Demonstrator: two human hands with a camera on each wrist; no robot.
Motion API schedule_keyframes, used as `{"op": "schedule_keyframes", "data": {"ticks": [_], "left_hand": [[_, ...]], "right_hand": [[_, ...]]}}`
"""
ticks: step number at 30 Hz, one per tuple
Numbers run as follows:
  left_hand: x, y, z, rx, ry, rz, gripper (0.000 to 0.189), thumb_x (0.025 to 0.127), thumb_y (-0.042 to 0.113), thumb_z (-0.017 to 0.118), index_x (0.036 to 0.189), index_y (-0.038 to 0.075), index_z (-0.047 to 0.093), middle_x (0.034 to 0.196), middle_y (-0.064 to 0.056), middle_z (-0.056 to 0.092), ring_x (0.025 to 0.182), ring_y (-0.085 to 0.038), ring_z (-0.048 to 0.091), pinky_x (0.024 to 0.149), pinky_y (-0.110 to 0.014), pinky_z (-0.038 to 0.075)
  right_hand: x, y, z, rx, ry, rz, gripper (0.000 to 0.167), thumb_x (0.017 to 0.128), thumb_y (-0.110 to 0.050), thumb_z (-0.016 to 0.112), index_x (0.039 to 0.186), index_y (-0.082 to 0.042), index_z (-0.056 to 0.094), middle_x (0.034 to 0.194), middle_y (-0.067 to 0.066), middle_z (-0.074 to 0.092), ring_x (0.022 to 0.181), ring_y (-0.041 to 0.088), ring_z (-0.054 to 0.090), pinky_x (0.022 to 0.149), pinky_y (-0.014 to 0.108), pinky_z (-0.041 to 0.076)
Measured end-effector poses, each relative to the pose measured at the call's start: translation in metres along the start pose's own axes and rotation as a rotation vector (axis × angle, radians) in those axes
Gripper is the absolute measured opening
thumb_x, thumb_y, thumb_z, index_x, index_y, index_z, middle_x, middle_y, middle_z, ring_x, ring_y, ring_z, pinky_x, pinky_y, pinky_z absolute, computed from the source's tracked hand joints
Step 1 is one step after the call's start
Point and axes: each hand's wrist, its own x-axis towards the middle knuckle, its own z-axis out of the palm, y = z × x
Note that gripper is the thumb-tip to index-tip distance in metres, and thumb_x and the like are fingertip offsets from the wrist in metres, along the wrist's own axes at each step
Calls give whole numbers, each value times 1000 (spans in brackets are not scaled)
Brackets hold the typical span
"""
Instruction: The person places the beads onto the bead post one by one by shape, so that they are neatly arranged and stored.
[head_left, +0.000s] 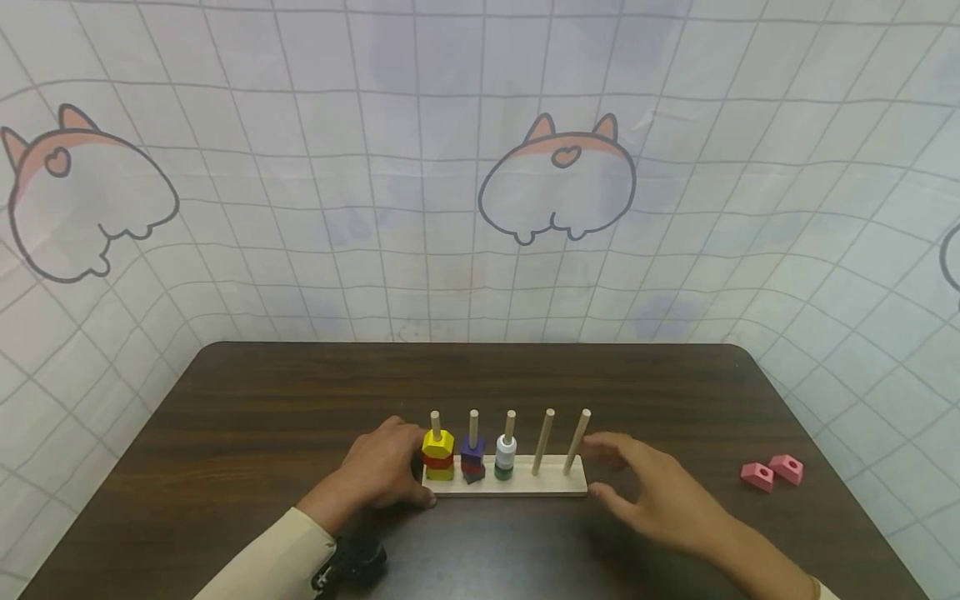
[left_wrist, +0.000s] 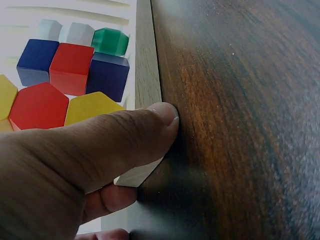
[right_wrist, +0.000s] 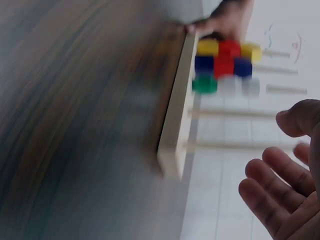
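Observation:
A pale wooden peg stacker (head_left: 551, 487) with a row of upright pegs lies on the table. Yellow and red blocks (head_left: 438, 454) fill its leftmost peg, purple and red blocks (head_left: 472, 461) the second, white and green blocks (head_left: 506, 457) the third; the two right pegs are bare. My left hand (head_left: 378, 471) grips the board's left end, its thumb along the front edge in the left wrist view. Beside the right end, my right hand (head_left: 660, 492) holds nothing, fingers relaxed and spread apart from the thumb; the right wrist view is blurred.
Two pink blocks (head_left: 772, 472) with holes lie on the right side of the dark wooden table (head_left: 300, 392). A black object (head_left: 360, 560) is by the left wrist. Behind the table hangs a white gridded curtain (head_left: 420, 167) with cartoon animals.

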Motion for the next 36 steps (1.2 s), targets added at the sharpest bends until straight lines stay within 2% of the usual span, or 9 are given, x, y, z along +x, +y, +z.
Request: {"op": "schedule_keyframes", "data": {"ticks": [5, 9, 14, 18, 19, 23, 31, 36], "left_hand": [[0, 0, 0, 1, 2, 2, 57, 58, 45, 98, 102, 22, 70, 93, 12, 65, 105, -20, 56, 77, -51, 53], [1, 0, -1, 4, 5, 6, 58, 58, 45, 98, 102, 21, 70, 95, 11, 66, 105, -20, 56, 78, -51, 53], [2, 0, 1, 10, -1, 3, 60, 58, 46, 98, 104, 20, 70, 97, 9, 67, 107, -22, 56, 80, -52, 53], [2, 0, 2, 10, -4, 1, 60, 58, 45, 99, 104, 20, 70, 97, 9, 66, 108, -22, 56, 80, -52, 53], [2, 0, 1, 9, -5, 1, 60, 58, 45, 99, 104, 20, 70, 96, 9, 66, 108, -22, 56, 80, -52, 53], [2, 0, 0, 9, -7, -5, 60, 58, 45, 99, 104, 20, 70, 98, 8, 67, 109, -23, 56, 81, -53, 53], [1, 1, 0, 12, -8, -3, 59, 58, 45, 98, 104, 20, 70, 98, 8, 67, 108, -22, 56, 80, -52, 53], [2, 1, 0, 13, -9, -4, 59, 59, 45, 98, 105, 20, 71, 97, 9, 66, 107, -22, 56, 80, -52, 53]], "right_hand": [[-17, 28, -16, -100, 56, 50, 48, 81, -9, 86, 125, -14, 65, 115, -7, 70, 89, 15, 67, 73, 38, 57], [-30, 54, -30, -171, 87, 133, 44, 80, -9, 87, 119, -11, 68, 111, 0, 72, 86, 20, 69, 71, 42, 58], [-46, 80, -48, -218, 38, 289, 42, 83, -12, 85, 121, -6, 68, 113, 13, 72, 91, 35, 70, 69, 48, 57], [-59, 95, -59, -229, -25, 355, 44, 83, -12, 84, 121, 0, 67, 113, 22, 70, 85, 35, 70, 64, 47, 58], [-61, 98, -62, -235, -38, 361, 45, 83, -12, 84, 121, 1, 66, 113, 23, 69, 84, 34, 70, 69, 50, 58], [-70, 107, -68, -238, -68, 401, 45, 83, -12, 84, 122, 2, 66, 109, 24, 69, 87, 34, 69, 72, 53, 57], [-76, 114, -70, -262, -42, 420, 43, 80, -7, 84, 116, 5, 67, 95, 13, 71, 85, 34, 71, 73, 55, 56], [-76, 112, -67, -221, -37, 432, 41, 80, -6, 84, 116, 4, 67, 97, 11, 72, 85, 33, 73, 75, 53, 56]]}}
